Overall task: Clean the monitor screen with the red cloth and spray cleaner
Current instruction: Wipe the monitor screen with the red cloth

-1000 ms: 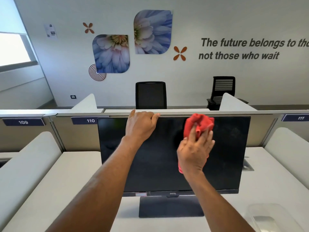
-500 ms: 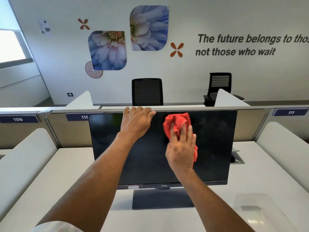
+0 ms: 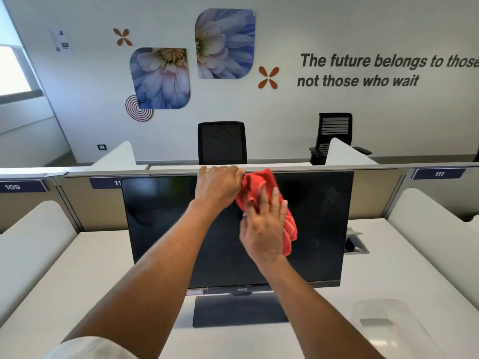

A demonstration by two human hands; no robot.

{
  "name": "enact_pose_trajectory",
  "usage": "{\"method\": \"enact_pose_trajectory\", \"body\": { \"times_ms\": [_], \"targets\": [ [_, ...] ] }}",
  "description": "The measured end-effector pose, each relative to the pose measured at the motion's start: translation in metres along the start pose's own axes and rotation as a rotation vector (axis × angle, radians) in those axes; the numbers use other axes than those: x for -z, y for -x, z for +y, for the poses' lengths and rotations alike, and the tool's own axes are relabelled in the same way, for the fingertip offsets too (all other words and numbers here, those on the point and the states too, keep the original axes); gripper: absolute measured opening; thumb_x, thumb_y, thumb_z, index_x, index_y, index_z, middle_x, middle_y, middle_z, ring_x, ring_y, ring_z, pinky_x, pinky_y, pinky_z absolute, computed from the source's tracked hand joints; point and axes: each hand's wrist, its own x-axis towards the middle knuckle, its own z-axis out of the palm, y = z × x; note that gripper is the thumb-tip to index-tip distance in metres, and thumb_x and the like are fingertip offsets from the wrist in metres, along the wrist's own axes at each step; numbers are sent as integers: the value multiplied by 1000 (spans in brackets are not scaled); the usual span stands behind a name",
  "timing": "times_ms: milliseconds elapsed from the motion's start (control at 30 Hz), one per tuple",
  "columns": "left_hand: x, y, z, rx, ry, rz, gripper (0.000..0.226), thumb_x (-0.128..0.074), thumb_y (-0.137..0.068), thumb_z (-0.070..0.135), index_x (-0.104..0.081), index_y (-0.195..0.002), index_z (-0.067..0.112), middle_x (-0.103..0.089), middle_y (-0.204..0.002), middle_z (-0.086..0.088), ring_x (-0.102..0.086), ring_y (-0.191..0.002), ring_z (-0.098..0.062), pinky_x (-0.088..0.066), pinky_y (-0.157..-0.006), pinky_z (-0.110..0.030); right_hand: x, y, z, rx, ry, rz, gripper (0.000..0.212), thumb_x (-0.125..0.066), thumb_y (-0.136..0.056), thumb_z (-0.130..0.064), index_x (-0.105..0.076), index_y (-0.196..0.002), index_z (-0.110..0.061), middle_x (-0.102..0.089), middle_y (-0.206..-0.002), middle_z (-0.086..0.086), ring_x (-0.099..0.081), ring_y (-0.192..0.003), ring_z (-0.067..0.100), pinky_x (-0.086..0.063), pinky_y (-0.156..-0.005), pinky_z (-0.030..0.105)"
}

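The right hand (image 3: 263, 229) lies flat, fingers straight, and presses the red cloth (image 3: 255, 183) against the monitor screen (image 3: 168, 229), upper centre. The left hand (image 3: 217, 185) curls over the monitor's top edge and steadies it. The hands are close together; the cloth touches the left fingertips.

Change: compared with one second earlier, the gap between the hands is gone. The cloth now sits further left and higher, with its upper fold at the top edge of the screen. Judgement: a wiping stroke is in progress along the upper band. Faint smudges show on the right part of the screen, so the wiping is probably not complete. No spray cleaner can be identified in view. A translucent object (image 3: 383, 325) lies on the desk (image 3: 77, 281) at lower right; its type cannot be told.

Legible writing:
- Lower bezel, centre — "BenQ" logo (image 3: 242, 289).
- Partition labels — "109" (image 3: 12, 187), "111" (image 3: 439, 174); a third (image 3: 105, 183) shows only "11".
- Wall lettering (image 3: 363, 71) — "The future belongs to those / not those who wait", cut at the right frame edge.
- Bezel sticker (image 3: 196, 292) and wall notice (image 3: 61, 40): unreadable.
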Motion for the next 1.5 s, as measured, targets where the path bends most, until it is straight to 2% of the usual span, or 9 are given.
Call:
{"method": "enact_pose_trajectory", "body": {
  "times_ms": [167, 267, 433, 633, 800, 933, 1100, 1267, 1500],
  "targets": [
    [1, 2, -5, -33, 32, 36, 41, -27, -102, 47, -53, -75, 28, -71, -88, 0, -62, -91, -26, -38, -94, -46, 2, -6, 22, 2, 32, 7, 58, -54, -88, -36, -45, -145, -29, -32, -157, 14, -30, -142, 45, -24, -114, 63],
    [0, 5, -9, -62, 41, 61, 39, -26, -102, 48, -45, -72, 30, -68, -80, 1, -61, -85, -28, -39, -94, -46, 13, -13, 64, -222, 35, 31, 61, -55, -86, -33, -43, -146, -26, -33, -155, 20, -34, -139, 47, -27, -111, 63],
    [-3, 3, -3, -23, 7, 42, 50, -22, -101, 51, -61, -84, 24, -70, -89, 1, -62, -93, -28, -35, -100, -50, 29, -16, 116, -551, -86, 120, 55, -50, -90, -19, -46, -144, -14, -38, -149, 27, -40, -132, 50, -34, -111, 56],
    [-5, -1, 22, 22, 23, -10, 52, -21, -101, 52, -66, -94, 26, -71, -97, 2, -61, -100, -27, -30, -102, -57, 25, -7, 70, -246, 6, 62, 56, -58, -87, -20, -49, -142, -17, -39, -150, 24, -37, -136, 48, -36, -109, 59],
    [-8, -7, 32, 53, 100, 2, 42, -27, -100, 51, -56, -78, 30, -68, -85, 6, -62, -93, -22, -29, -102, -54, 13, -1, 43, 39, 31, 10, 61, -57, -89, -32, -41, -147, -22, -33, -156, 15, -30, -142, 46, -27, -114, 61],
    [-10, -8, 26, 72, 141, 3, 49, -29, -100, 53, -59, -74, 25, -57, -65, 8, -57, -80, -21, -28, -103, -52, 21, -16, 78, -119, 67, 26, 64, -55, -85, -28, -41, -147, -26, -32, -156, 17, -33, -139, 48, -30, -112, 61],
    [-10, -10, 27, 87, 178, -15, 48, -30, -100, 53, -68, -88, 27, -59, -67, 9, -52, -78, -17, -20, -109, -54, 39, -28, 145, -476, -36, 131, 62, -57, -83, -12, -46, -144, -18, -39, -149, 26, -42, -131, 50, -39, -105, 59],
    [-11, -12, 27, 103, 181, -28, 45, -30, -100, 53, -66, -86, 28, -56, -68, 10, -52, -80, -17, -18, -110, -57, 25, 16, 153, -364, 16, 126, 61, -55, -83, -5, -49, -143, -15, -46, -143, 27, -47, -128, 46, -44, -105, 54],
    [-10, -12, 27, 104, 205, -25, 43, -32, -98, 53, -54, -68, 33, -50, -59, 13, -54, -76, -19, -20, -108, -58, -7, 111, 150, -287, 141, -49, 65, -74, -80, -12, -50, -140, -12, -55, -137, 23, -52, -124, 48, -51, -95, 59]
  ]
}}
